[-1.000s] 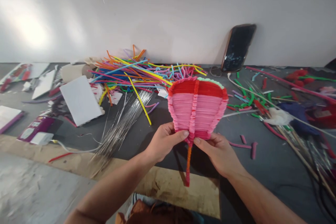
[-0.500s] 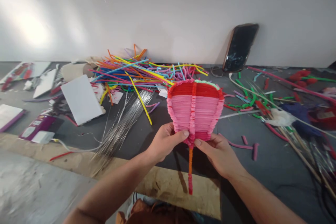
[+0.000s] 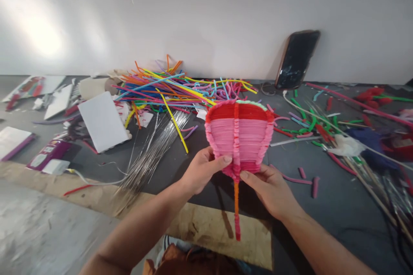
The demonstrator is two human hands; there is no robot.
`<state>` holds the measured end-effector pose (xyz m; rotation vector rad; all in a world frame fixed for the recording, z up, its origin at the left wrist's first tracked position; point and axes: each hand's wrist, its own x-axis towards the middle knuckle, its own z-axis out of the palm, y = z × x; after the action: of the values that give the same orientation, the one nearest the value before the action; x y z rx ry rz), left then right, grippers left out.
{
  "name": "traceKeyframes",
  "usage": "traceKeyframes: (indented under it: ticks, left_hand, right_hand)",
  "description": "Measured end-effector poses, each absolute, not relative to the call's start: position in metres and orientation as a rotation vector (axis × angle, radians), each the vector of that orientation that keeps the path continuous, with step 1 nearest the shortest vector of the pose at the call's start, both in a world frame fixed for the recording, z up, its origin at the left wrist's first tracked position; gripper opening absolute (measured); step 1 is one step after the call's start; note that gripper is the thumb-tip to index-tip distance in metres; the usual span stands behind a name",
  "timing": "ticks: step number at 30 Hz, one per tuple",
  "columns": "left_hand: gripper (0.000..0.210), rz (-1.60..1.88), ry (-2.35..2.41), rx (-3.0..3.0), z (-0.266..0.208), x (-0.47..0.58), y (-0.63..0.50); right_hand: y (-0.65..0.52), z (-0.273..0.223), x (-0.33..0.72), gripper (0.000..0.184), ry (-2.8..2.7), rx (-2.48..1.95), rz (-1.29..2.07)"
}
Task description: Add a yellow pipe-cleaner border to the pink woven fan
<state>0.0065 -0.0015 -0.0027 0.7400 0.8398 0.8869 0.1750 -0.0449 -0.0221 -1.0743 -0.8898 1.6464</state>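
Note:
Between my hands, upright above the table edge, is a fan-shaped pipe-cleaner piece (image 3: 251, 137). It is pink with a red band near the top, a ribbed rim, a raised middle spine and a thin orange and pink stem (image 3: 236, 206) hanging below. My left hand (image 3: 204, 169) pinches its lower left side, thumb on the front and fingers behind. On the lower right, my right hand (image 3: 266, 184) grips it near the base of the spine, its thumb by the top of the stem. The fingertips behind the piece are hidden.
A heap of coloured pipe cleaners (image 3: 161, 86) lies by the wall, with a bundle of thin wires (image 3: 155, 150) in front. A phone (image 3: 297, 60) leans on the wall, its white cable crossing the right side. A white box (image 3: 103, 122) lies left; green and pink scraps (image 3: 306, 120) lie right.
The pipe-cleaner piece has turned very slightly, its stem tip shifting a little to the right. Both hands keep their hold. The whole view has shifted slightly.

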Motion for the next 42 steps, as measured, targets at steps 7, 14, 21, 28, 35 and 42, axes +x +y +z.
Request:
traceKeyframes:
  ticks: [7, 14, 21, 28, 35, 42]
  left_hand:
    - [0.023, 0.846, 0.890, 0.794, 0.003, -0.003, 0.006]
    - [0.027, 0.859, 0.991, 0.978, 0.001, -0.004, 0.005]
    - [0.023, 0.833, 1.144, 1.323, 0.006, 0.001, 0.002]
    - [0.025, 0.830, 1.111, 1.306, 0.006, -0.001, 0.003]
    - [0.026, 0.857, 1.100, 1.222, 0.003, 0.002, 0.001]
    - [0.023, 0.935, 0.891, 0.914, -0.005, 0.002, -0.001]
  right_hand:
    - [-0.040, -0.022, 0.183, 0.018, -0.776, -1.068, 1.574]
    - [-0.040, -0.024, 0.182, 0.020, -0.773, -1.072, 1.567]
    - [-0.040, -0.018, 0.181, 0.018, -0.889, -1.159, 1.480]
    - [-0.043, -0.009, 0.181, 0.018, -1.057, -1.242, 1.322]
    - [-0.045, -0.008, 0.178, 0.016, -1.107, -1.269, 1.294]
    - [-0.043, -0.019, 0.178, 0.017, -0.819, -1.070, 1.527]
